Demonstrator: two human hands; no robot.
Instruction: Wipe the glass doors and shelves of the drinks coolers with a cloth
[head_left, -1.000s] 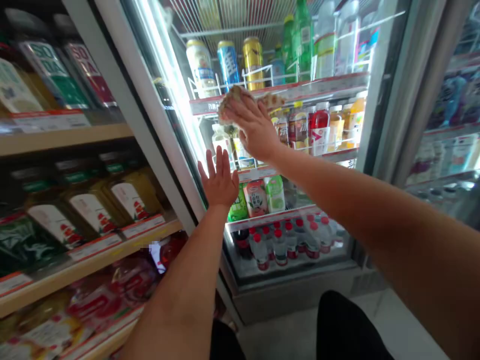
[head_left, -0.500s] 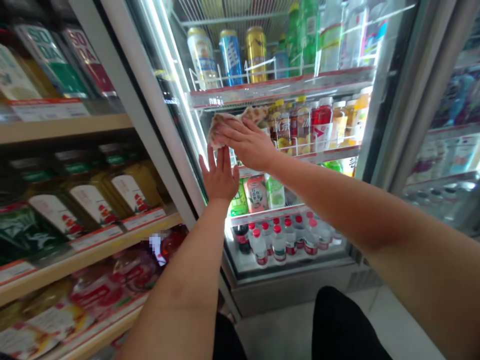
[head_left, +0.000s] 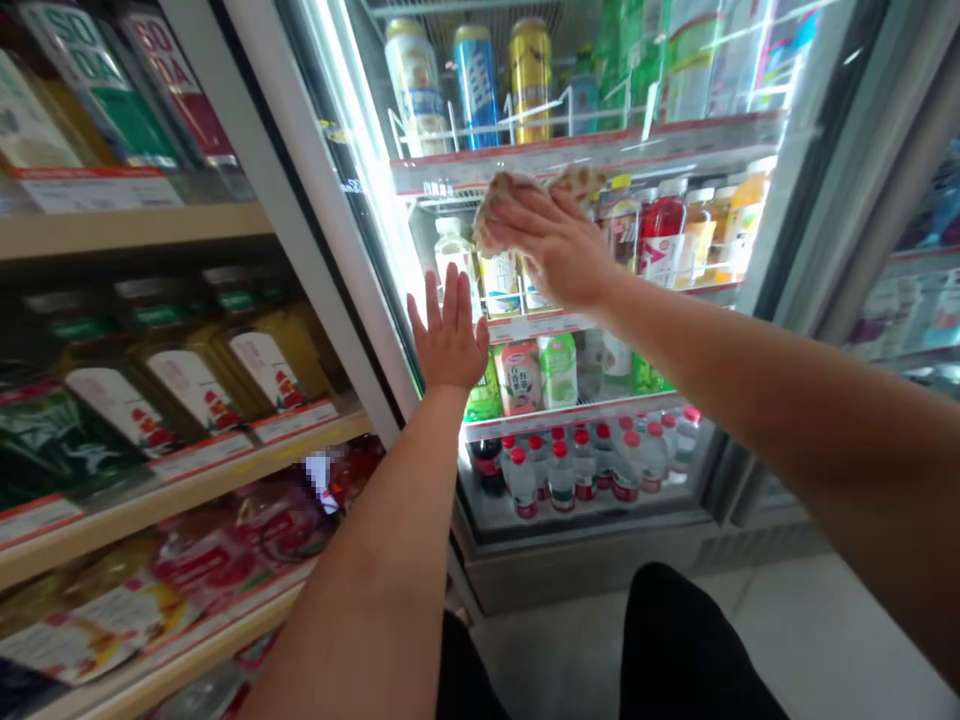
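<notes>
Tan mottled cloth [head_left: 517, 195] is pressed against the glass door [head_left: 442, 215] of a lit drinks fridge by the right hand [head_left: 547, 245], whose fingers lie straight over the fabric, not curled. Its bunched ends show past the fingertips, and the rest is hidden under the palm. The left hand [head_left: 450, 335] is held open below, fingers spread upward, palm toward the glass, with nothing gripped; whether it touches the glass cannot be told. The cloth lies at 1 o'clock from the left hand. Compared with the earlier frame, the cloth and right hand are shifted toward 2 o'clock, and a gap is opened between the cloth and the left fingertips. More glass extends at 3 o'clock from the right hand, up to the dark door edge [head_left: 814, 190]. A pale grey door frame [head_left: 307, 250] is seen at 9 o'clock, with pale wooden shelving [head_left: 135, 235] beyond it. A blue can [head_left: 476, 90] and a gold can [head_left: 531, 80] are cut off near the top. A pixelated patch [head_left: 319, 475] cannot be made out.
</notes>
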